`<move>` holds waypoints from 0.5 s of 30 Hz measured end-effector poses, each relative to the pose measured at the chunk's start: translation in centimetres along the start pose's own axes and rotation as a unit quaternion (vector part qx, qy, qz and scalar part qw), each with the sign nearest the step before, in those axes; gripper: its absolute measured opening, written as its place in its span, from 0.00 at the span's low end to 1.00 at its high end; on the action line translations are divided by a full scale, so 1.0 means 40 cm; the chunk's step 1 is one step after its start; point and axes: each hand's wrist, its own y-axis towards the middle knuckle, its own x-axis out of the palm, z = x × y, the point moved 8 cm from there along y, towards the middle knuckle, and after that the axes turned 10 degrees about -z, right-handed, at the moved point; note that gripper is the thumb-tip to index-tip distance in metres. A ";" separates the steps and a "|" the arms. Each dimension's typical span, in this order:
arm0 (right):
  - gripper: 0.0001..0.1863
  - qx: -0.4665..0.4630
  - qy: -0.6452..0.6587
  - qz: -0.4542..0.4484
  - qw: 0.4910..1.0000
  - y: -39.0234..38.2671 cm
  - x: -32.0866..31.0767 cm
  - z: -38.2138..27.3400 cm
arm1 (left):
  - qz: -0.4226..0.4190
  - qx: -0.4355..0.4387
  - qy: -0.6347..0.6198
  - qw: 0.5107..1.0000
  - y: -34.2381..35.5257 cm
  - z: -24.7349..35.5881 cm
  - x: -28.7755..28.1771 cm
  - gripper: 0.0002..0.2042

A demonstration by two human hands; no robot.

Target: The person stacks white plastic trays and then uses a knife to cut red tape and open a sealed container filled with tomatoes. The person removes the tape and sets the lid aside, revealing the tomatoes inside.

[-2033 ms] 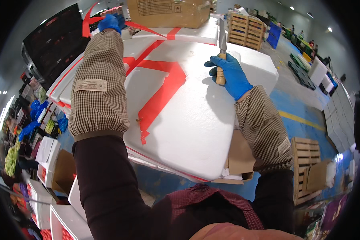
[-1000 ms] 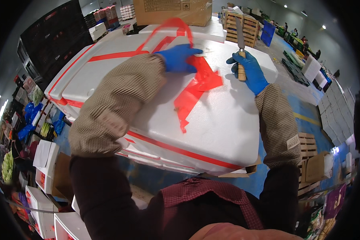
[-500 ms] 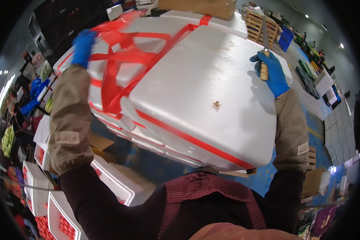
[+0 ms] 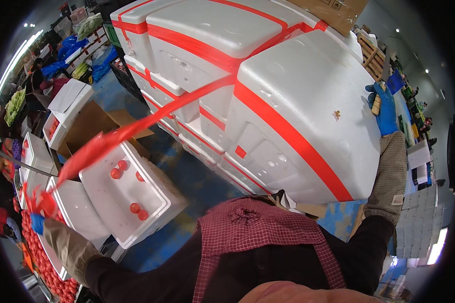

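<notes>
My left hand [image 4: 37, 223], in a blue glove, is far out at the lower left, closed on a bunched end of red tape [image 4: 151, 121]. From there the tape stretches, blurred, up to a white foam box [image 4: 199, 30] in the stack. My right hand [image 4: 386, 110], also blue-gloved, is wrapped round the wooden handle of a knife [image 4: 376, 103] at the right edge of the nearest foam box [image 4: 298, 91]. The knife's blade points away from me and is hard to make out. Red tape bands run across the stacked boxes.
A white foam box with a few tomatoes [image 4: 134, 207] stands open at my left, beside an open cardboard carton [image 4: 93, 123]. Many more tomatoes [image 4: 43, 252] lie at the lower left. A brown carton [image 4: 333, 12] rests on the stack's far end. People work at the far left.
My left hand has swung from above the stack down to the lower left, pulling the red tape out taut. My right hand still holds the knife; the view has turned left.
</notes>
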 end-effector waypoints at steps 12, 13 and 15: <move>0.10 -0.024 -0.027 0.025 0.999 0.005 -0.001 -0.002 | -0.446 0.418 -0.685 0.395 -1.299 1.159 -0.482 0.29; 0.10 -0.025 -0.035 0.023 0.999 0.005 0.002 -0.006 | -0.508 0.433 -0.637 0.386 -1.459 1.195 -0.562 0.37; 0.11 -0.018 -0.048 0.034 0.998 0.004 0.001 -0.007 | -0.534 0.555 -0.530 0.355 -1.725 1.253 -0.732 0.53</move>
